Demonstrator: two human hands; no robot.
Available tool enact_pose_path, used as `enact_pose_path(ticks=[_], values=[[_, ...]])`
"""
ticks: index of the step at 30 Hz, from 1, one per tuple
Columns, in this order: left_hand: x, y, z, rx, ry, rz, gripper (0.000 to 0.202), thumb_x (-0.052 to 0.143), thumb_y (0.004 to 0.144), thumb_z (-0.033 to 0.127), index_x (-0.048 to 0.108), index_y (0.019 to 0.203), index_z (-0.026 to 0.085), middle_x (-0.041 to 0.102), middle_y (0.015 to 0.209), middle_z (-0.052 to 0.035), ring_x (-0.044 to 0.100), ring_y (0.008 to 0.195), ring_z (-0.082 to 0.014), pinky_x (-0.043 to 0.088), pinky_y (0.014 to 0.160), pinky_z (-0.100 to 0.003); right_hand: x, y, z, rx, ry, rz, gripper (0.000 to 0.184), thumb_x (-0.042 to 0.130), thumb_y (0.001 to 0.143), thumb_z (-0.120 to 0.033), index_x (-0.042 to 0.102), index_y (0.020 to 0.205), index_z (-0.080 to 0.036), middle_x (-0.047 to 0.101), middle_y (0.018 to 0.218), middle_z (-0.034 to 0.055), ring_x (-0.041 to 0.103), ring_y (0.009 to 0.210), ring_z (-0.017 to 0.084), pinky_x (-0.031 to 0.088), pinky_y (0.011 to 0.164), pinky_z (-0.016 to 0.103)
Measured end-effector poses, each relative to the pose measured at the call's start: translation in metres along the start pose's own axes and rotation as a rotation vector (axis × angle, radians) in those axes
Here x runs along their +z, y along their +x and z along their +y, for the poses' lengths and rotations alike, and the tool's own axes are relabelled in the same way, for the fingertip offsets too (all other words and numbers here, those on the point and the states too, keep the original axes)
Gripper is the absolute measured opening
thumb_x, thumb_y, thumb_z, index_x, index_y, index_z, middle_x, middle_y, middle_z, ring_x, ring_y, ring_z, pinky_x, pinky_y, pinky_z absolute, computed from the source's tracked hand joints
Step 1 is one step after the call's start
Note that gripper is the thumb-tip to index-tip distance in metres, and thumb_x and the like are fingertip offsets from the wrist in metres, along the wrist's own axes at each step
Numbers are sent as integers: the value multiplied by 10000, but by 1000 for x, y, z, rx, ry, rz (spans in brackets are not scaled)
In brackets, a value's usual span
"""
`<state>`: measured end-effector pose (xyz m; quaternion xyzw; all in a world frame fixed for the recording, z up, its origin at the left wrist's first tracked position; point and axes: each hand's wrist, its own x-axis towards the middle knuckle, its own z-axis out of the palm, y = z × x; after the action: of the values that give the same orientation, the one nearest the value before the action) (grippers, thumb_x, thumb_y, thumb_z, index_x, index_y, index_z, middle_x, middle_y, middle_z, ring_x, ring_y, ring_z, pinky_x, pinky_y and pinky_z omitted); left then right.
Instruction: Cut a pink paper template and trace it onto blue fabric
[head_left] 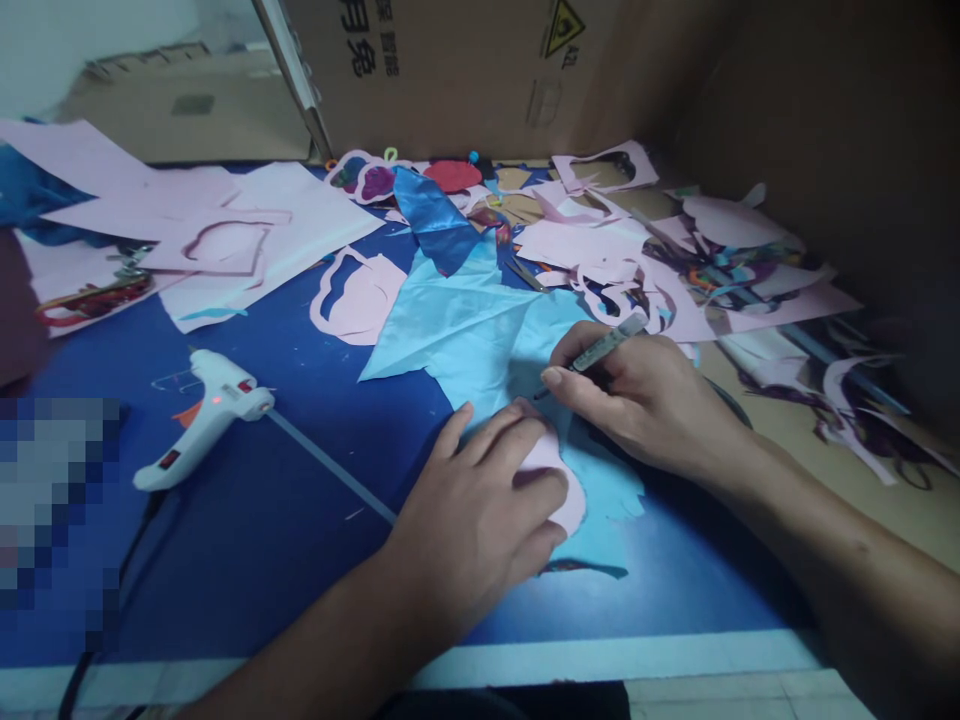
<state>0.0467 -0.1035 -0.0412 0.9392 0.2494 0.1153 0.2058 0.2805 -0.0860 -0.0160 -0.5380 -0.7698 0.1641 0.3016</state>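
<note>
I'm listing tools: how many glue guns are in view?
1: the glue gun lies on the blue table, left of the left hand. Others could be hidden under the paper scraps.

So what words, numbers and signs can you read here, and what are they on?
"月兔": big dark characters on the cardboard box.
"A2L": on the same box, beside a yellow warning triangle with a black flame-like sign.
Too blurred: the smaller characters next to "月兔".
Too small: the marks on the pen and the glue gun.
</note>
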Motion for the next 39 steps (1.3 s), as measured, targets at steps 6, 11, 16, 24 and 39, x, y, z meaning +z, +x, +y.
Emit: enact_pose_path(ticks=[6,11,16,24,39], values=[[0,-1,0,2,3,14,204,648,1083,347,786,1208,264,639,1596,-129,505,1582,-335,324,1337,-647,0,0,-1,-3,23,-19,343,614,1074,-320,591,744,-230,766,856,6,561,553,123,394,555,300],[0,0,0,3,1,12,209,651,1082,350,783,1220,265,624,1613,-134,509,1579,-339,334,1324,-657,0,0,0,11,8,-28,386,623,1067,-341,545,705,-231,759,821,1,526,520,119,373,548,311],[0,0,0,1,-6,4,200,642,1088,340,772,1215,259,621,1616,-131,490,1597,-338,322,1329,-663,2,0,1,-3,23,-6,392,624,1064,-298,539,690,-222,769,878,7,569,558,113,388,563,303],[1,0,0,4,3,16,188,658,1085,357,770,1204,264,638,1596,-119,500,1590,-333,331,1328,-659,5,0,1,-20,42,6,324,623,1072,-279,612,755,-214,748,855,-4,560,557,102,388,562,282],[2,0,0,6,12,20,206,661,1084,372,775,1221,268,627,1606,-130,518,1570,-335,333,1328,-658,10,1,2,-62,72,31,392,635,1076,-239,546,696,-215,745,880,0,571,570,97,403,567,276]])
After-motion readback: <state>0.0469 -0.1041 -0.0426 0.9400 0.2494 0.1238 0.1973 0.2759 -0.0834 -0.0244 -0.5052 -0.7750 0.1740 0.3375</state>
